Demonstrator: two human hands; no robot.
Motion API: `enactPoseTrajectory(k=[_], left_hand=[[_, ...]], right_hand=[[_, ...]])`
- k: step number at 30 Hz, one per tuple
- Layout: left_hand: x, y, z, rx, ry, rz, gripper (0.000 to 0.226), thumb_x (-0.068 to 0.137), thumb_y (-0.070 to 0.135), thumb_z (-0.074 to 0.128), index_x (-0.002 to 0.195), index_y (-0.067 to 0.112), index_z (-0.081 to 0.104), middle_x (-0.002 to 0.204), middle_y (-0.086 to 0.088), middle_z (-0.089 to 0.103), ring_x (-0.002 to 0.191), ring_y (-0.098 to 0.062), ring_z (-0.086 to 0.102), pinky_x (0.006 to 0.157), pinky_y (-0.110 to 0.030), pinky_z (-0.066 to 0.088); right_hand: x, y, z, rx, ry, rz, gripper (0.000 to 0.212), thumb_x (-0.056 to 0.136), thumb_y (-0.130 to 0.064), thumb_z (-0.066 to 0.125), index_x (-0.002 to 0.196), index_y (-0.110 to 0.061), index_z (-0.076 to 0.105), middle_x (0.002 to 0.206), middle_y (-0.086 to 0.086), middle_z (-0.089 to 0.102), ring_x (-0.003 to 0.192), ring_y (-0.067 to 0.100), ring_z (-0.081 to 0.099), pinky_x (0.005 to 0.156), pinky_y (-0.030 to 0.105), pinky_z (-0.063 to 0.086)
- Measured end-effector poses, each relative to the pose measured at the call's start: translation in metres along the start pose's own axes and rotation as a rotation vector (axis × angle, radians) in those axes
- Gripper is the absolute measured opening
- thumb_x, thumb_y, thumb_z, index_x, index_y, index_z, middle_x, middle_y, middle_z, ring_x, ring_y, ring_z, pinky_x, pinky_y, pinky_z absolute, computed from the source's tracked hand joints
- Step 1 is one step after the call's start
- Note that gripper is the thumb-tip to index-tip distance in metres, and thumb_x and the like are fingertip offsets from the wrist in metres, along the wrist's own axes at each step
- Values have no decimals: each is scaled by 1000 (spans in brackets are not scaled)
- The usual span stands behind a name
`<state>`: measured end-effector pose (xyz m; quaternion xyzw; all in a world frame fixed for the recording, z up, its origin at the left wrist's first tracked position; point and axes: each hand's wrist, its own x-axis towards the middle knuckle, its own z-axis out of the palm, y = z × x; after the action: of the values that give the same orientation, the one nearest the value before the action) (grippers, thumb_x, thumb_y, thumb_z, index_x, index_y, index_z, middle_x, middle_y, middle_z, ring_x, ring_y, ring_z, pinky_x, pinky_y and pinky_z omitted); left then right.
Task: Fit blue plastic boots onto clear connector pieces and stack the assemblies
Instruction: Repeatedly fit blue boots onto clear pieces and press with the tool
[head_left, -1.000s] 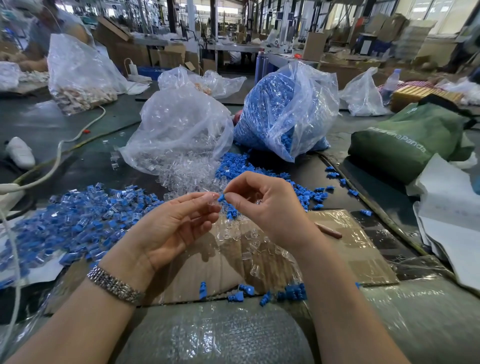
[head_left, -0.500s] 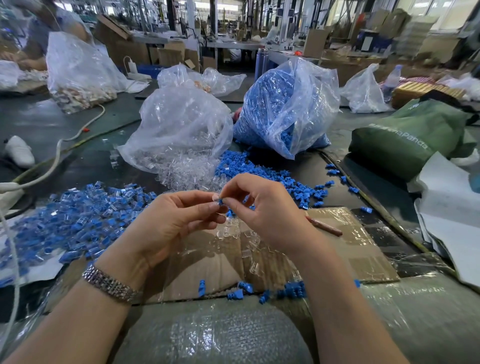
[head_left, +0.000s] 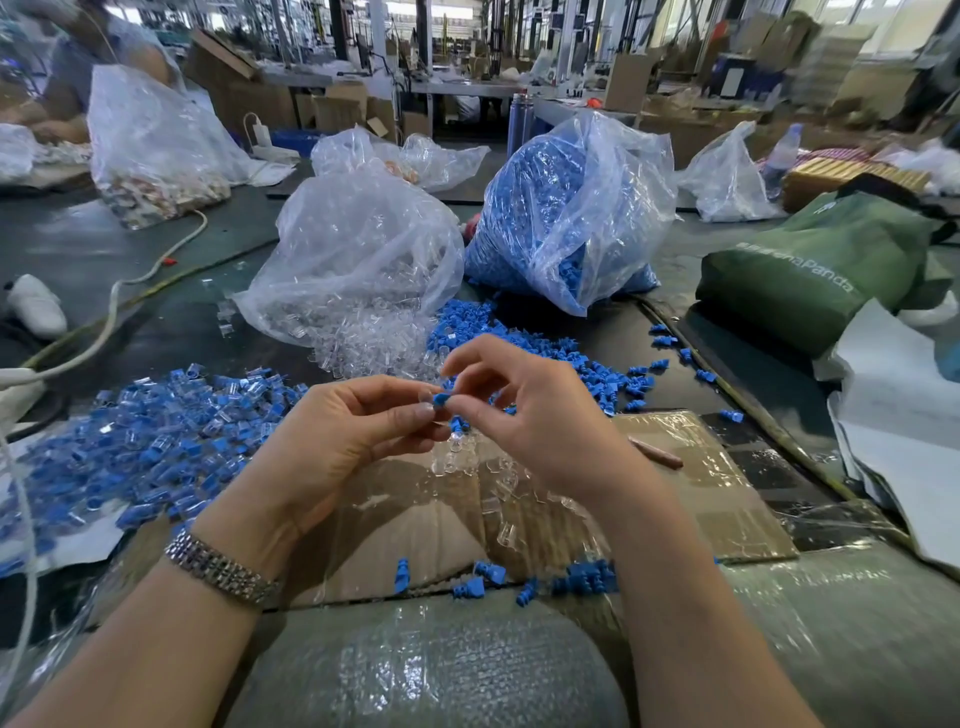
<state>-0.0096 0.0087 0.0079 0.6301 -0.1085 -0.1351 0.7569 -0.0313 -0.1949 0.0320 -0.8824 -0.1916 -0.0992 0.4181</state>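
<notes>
Nearby, assembled pile (head_left: 156, 441), clear-connector bag (head_left: 358, 260), blue-boot bag (head_left: 566, 208)

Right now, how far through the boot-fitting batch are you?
Done: a pile of fitted assemblies lies on the left. In hand: the left hand and right hand pinch one blue boot between fingertips. Left: loose boots, a clear-connector bag and a boot bag, both well filled.

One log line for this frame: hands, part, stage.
left hand: pinches blue boot | right hand: pinches same boot | stage: fitting, not stacked
</notes>
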Motion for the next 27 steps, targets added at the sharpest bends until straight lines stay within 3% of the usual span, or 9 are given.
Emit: enactPoseTrajectory(k=[2,4,6,8,11,14,19,23,27], left_hand=[[1,0,-2,-30,8,-6,24,74,9,76,98,6,80,103,-21,76,93,-28,76,76,-26,60],[1,0,-4,-27,19,-11,27,71,12,78,97,8,80,101,-20,76,90,-25,75,76,-25,60],[2,-1,-6,-19,20,-9,28,70,12,80,98,8,80,98,-20,76,86,-23,73,75,-24,60],[3,-1,-7,-18,15,-10,28,72,11,79,100,8,80,98,-20,75,86,-23,73,75,-24,59],[3,0,-7,-34,7,7,34,68,15,83,100,8,80,99,-20,75,87,-23,73,75,-24,59],[4,0,-6,-55,19,15,32,67,15,83,98,9,80,101,-19,75,88,-23,74,74,-24,59],[4,2,-7,-165,63,20,23,70,9,78,93,10,82,101,-17,76,86,-23,74,71,-25,60],[6,3,-7,-266,96,11,20,75,4,72,89,13,83,102,-15,77,87,-22,75,71,-26,60],[8,3,-6,-348,106,10,21,76,2,70,93,9,80,108,-15,76,95,-22,75,76,-28,61]], right_hand=[[0,6,-7,-27,93,99,18,95,-34,70,110,-31,62,91,-13,67,78,-5,61,70,16,50],[2,19,-15,-299,133,301,32,95,-46,66,119,-26,59,110,-9,63,99,3,59,90,29,52],[2,29,-19,-580,-10,607,54,91,-58,65,127,-18,55,130,5,55,123,25,50,105,49,45],[1,34,-20,-689,-150,757,55,89,-59,67,117,-12,58,130,13,54,125,34,47,105,53,44],[0,34,-19,-714,-142,712,35,93,-47,65,91,-14,52,116,13,61,111,33,54,97,48,49],[0,32,-17,-692,-139,672,30,92,-37,60,77,-15,46,98,12,60,93,29,56,86,44,53],[0,30,-26,-600,-81,651,26,96,-27,58,74,-17,48,77,2,54,67,21,51,58,34,36],[-1,11,-40,-447,-75,550,38,104,-33,53,74,-10,49,78,12,61,69,27,55,59,38,37],[-3,-17,-40,-177,-240,487,35,104,-29,55,90,0,66,96,20,74,90,36,70,86,50,54]])
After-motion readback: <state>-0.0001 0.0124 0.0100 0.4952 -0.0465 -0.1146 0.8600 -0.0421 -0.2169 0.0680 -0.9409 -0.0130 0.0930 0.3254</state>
